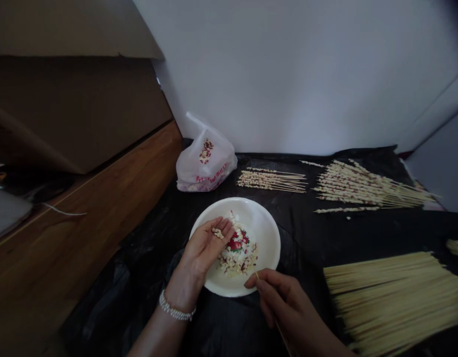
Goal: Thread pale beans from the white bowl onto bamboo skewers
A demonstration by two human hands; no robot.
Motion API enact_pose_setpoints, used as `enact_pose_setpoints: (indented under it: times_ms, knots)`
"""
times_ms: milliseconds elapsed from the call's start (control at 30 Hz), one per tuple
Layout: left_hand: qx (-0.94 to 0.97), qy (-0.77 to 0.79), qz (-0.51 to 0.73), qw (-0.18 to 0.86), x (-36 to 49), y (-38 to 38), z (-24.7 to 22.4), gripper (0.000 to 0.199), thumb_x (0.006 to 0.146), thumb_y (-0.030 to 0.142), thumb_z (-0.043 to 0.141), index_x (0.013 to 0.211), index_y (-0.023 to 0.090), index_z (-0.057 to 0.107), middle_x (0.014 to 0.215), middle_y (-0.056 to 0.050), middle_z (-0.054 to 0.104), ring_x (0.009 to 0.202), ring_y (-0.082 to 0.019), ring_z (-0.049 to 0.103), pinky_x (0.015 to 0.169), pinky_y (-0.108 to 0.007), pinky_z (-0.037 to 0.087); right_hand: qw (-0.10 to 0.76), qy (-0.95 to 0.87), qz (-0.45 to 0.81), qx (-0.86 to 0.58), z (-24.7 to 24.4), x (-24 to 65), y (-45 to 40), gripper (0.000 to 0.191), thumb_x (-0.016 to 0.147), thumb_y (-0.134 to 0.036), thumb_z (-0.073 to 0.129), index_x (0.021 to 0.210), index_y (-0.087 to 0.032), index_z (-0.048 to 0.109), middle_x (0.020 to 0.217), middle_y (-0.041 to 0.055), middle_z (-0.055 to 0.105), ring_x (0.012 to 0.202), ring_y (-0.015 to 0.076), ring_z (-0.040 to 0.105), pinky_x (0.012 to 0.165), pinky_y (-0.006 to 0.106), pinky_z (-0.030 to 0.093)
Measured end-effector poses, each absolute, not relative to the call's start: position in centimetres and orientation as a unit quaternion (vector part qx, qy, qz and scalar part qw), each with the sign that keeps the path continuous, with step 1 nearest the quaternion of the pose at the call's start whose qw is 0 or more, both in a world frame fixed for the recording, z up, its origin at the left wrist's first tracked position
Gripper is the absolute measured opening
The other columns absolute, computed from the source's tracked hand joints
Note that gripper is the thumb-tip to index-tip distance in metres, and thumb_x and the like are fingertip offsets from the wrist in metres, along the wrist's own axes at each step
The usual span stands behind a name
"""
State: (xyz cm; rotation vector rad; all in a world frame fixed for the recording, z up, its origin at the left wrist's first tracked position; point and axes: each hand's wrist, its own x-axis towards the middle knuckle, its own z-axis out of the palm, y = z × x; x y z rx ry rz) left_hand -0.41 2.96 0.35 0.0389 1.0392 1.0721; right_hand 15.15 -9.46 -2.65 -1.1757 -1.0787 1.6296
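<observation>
A white bowl (pixel 268 238) holds small pale and reddish pieces (pixel 238 263) over a red and green print. My left hand (pixel 208 245) is palm up above the bowl's left side, its fingers extended, with several small pale pieces (pixel 218 233) lying on the fingers. At the bowl's lower right edge, my right hand (pixel 277 297) pinches a thin wooden stick (pixel 283 337) between thumb and forefinger. The stick's tip shows just above the fingertips, with no pieces visible on it.
Behind the bowl stands a white plastic bag (pixel 206 163). Threaded sticks lie in a small group (pixel 269 180) and a larger pile (pixel 359 186) to the right. Bare sticks (pixel 396 297) are spread at the lower right. Black sheeting (pixel 299 223) covers the surface; cardboard (pixel 76 109) stands left.
</observation>
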Motion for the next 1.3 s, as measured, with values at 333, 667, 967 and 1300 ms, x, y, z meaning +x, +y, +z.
enact_pose_setpoints:
  times_ms: [333,667,967,1300]
  knots:
    - [0.046,0.428,0.513,0.743,-0.3,2.5,0.7,0.019,0.093,0.011,0.045,0.099,0.009,0.063,0.085,-0.009,0.068,0.076,-0.015,0.067,0.082,-0.029,0.056,0.425,-0.424,0.654,-0.460,-2.8,15.2,-9.4,0.029,0.094,-0.042,0.052,0.089,-0.018,0.069,0.046,-0.0086,0.038,0.045,0.0097,0.028,0.047,0.025,0.020]
    - [0.093,0.427,0.514,0.738,-0.5,2.3,0.7,0.036,0.083,-0.005,0.050,0.111,0.013,0.065,0.108,-0.012,0.072,0.103,-0.020,0.068,0.082,-0.026,0.057,0.419,-0.429,0.653,-0.462,-2.5,15.2,-9.6,0.030,0.092,-0.044,0.054,0.085,-0.018,0.067,0.045,-0.0086,0.038,0.044,0.0094,0.029,0.047,0.025,0.021]
    - [0.064,0.434,0.546,0.714,-0.6,2.7,0.3,0.017,0.092,0.010,0.050,0.090,0.010,0.066,0.083,-0.009,0.071,0.071,-0.013,0.068,0.064,-0.021,0.057,0.404,-0.455,0.650,-0.455,-2.1,15.3,-9.3,0.034,0.092,-0.047,0.052,0.085,-0.017,0.066,0.047,-0.0082,0.040,0.044,0.0093,0.031,0.046,0.024,0.022]
    - [0.112,0.402,0.534,0.736,-1.1,2.8,-0.2,0.029,0.084,0.006,0.060,0.111,0.013,0.067,0.073,-0.001,0.065,0.058,-0.006,0.057,0.054,-0.013,0.049,0.394,-0.465,0.649,-0.455,-1.7,15.2,-9.5,0.033,0.091,-0.047,0.051,0.086,-0.017,0.065,0.046,-0.0078,0.040,0.044,0.0094,0.031,0.045,0.025,0.020]
